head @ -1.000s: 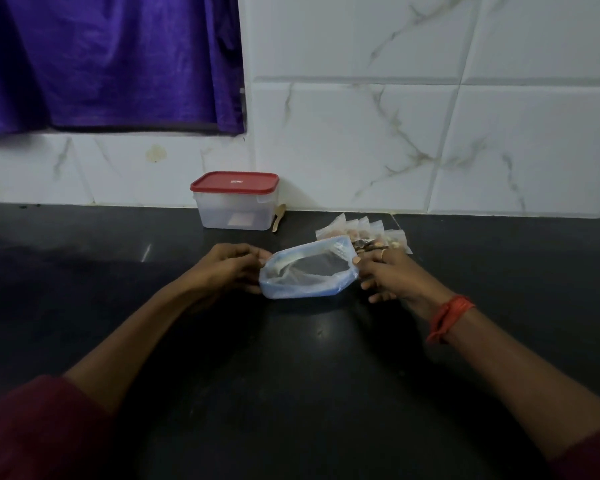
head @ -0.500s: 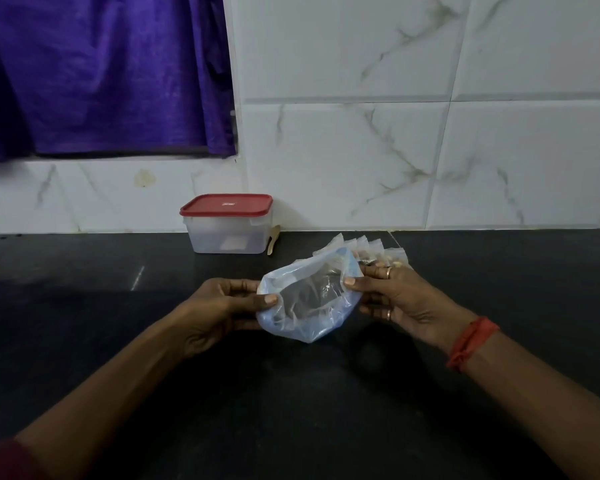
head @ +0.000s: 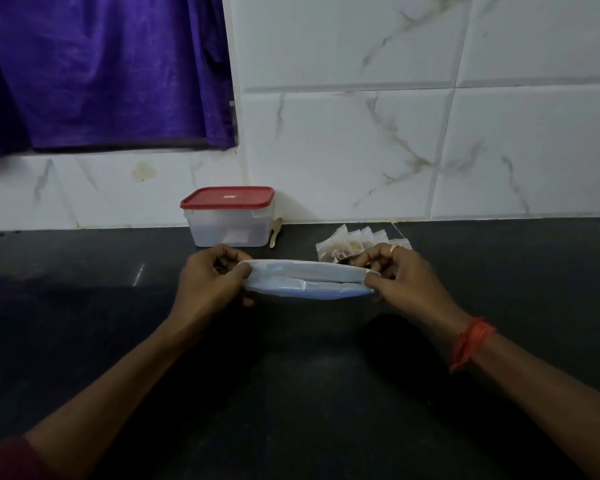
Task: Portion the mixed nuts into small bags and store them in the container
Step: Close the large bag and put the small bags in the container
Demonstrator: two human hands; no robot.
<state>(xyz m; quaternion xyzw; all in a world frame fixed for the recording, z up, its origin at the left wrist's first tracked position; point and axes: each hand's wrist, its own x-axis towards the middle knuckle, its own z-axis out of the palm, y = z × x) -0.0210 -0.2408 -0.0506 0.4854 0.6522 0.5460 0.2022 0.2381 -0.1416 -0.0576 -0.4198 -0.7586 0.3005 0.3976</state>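
Observation:
A large bluish-clear plastic bag [head: 309, 279] is stretched flat between my hands above the black counter. My left hand [head: 212, 279] pinches its left end and my right hand [head: 400, 276] pinches its right end, so the mouth is pulled nearly closed. Behind my right hand lie several small clear bags of mixed nuts [head: 345, 243] in a fanned row, partly hidden by my fingers. A clear plastic container with a red lid [head: 229, 216] stands closed against the wall, beyond my left hand.
A small wooden spoon [head: 276, 232] leans by the container's right side. The black counter [head: 291, 393] runs to a white marble-tiled wall [head: 395, 150]. A purple curtain [head: 101, 71] hangs at the upper left.
Both hands lifted the big bag off the counter and pulled apart, so its open, rounded mouth is now stretched into a flat strip.

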